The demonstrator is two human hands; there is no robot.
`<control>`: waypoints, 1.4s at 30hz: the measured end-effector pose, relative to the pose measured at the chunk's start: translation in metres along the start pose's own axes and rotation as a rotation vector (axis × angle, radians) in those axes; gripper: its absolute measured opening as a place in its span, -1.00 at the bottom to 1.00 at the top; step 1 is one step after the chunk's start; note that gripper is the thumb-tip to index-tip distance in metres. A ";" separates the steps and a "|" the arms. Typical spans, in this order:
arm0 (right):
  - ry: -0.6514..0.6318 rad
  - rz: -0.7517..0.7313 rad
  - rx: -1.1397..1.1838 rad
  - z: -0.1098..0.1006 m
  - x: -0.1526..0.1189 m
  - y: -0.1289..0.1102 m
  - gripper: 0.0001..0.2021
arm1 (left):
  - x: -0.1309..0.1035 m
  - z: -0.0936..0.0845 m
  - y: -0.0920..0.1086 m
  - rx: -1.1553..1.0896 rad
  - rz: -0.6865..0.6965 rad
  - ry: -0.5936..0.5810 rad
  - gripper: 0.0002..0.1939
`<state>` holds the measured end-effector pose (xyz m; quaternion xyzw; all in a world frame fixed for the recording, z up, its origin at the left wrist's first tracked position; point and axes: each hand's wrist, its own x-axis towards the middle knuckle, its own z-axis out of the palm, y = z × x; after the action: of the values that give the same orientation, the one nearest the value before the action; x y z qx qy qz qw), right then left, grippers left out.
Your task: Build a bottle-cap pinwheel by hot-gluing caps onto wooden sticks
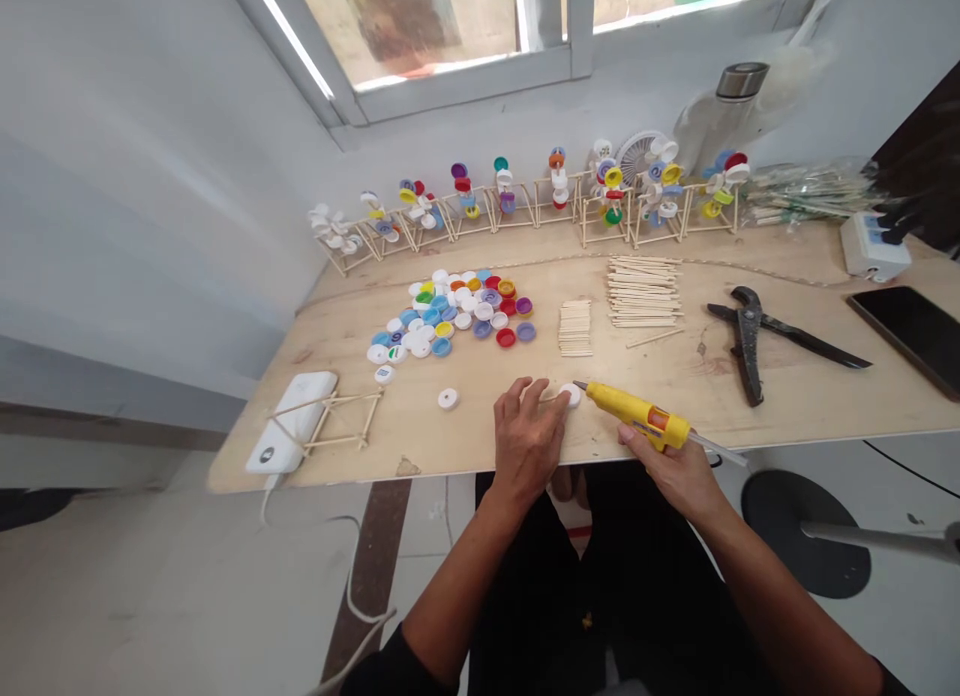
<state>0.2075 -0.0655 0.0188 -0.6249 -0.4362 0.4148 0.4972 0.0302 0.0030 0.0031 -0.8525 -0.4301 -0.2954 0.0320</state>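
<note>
Near the table's front edge, my left hand (527, 431) has its index fingertip on a white bottle cap (571, 395); its other fingers are bent and apart. A thin stick seems to lie under those fingers, partly hidden. My right hand (679, 471) is wrapped round the handle of a yellow glue gun (630, 409). The gun points left, its nozzle at the cap's upper right rim, and a clear glue stick (718, 448) juts from its back. Another white cap (448, 399) with a dark centre lies to the left of my left hand.
Colourful caps (442, 316) lie heaped behind, beside short sticks (575, 328) and long sticks (643, 291). Black cutters (748, 341) and a phone (911, 336) are at right. A stick frame (341, 421) leans over a white power bank (289, 426). Stick-and-cap models (465, 201) line the back.
</note>
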 end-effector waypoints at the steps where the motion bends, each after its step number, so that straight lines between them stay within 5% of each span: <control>1: -0.001 0.007 -0.007 0.000 0.000 -0.001 -0.64 | 0.000 0.000 0.000 -0.001 0.000 -0.001 -0.72; 8: 0.001 0.006 -0.008 -0.001 0.000 -0.003 -0.63 | 0.000 -0.003 -0.001 -0.108 -0.047 -0.039 -0.70; 16: 0.047 0.041 -0.017 0.000 -0.002 -0.006 -0.62 | -0.004 -0.005 -0.007 -0.218 -0.282 -0.047 -0.75; 21: 0.062 0.067 -0.029 -0.001 -0.003 -0.008 -0.62 | -0.008 -0.012 0.007 -0.224 -0.326 -0.077 -0.81; 27: 0.061 0.080 -0.019 -0.002 -0.003 -0.009 -0.63 | -0.012 -0.021 0.023 -0.371 -0.313 -0.128 -0.78; 32: 0.059 0.080 -0.016 -0.003 -0.003 -0.011 -0.64 | 0.001 -0.020 0.005 -0.397 -0.296 -0.134 -0.70; 42: 0.051 0.061 -0.006 -0.003 -0.002 -0.012 -0.60 | 0.032 -0.009 -0.011 -0.266 -0.062 -0.406 -0.68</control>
<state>0.2082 -0.0667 0.0315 -0.6497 -0.4054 0.4124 0.4934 0.0329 0.0301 0.0252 -0.8776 -0.4107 -0.1730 -0.1768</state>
